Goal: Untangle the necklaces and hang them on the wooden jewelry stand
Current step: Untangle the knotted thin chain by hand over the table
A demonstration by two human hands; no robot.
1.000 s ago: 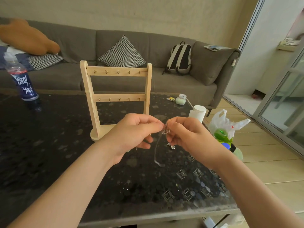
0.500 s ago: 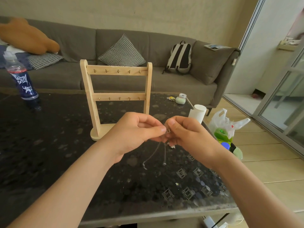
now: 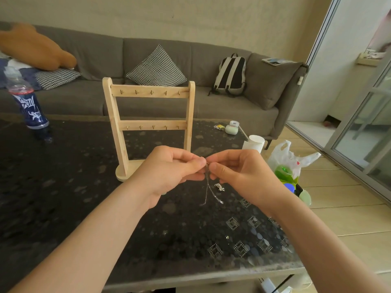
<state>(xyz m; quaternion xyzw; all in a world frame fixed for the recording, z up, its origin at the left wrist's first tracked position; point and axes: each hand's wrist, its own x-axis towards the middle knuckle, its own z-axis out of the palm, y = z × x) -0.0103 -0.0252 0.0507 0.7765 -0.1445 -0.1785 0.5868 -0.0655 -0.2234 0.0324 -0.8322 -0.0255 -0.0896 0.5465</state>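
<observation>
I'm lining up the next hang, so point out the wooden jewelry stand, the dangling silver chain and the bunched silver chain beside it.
wooden jewelry stand (image 3: 148, 124): head view, lower hook rail.
dangling silver chain (image 3: 208, 183): head view, upper part, where strands meet.
bunched silver chain (image 3: 219, 187): head view, middle of the clump.

Soft daylight enters from the glass door (image 3: 364, 115) on the right; the dark worktop (image 3: 63, 197) stays dim, edges bend, bottle (image 3: 25, 102) blurs.
</observation>
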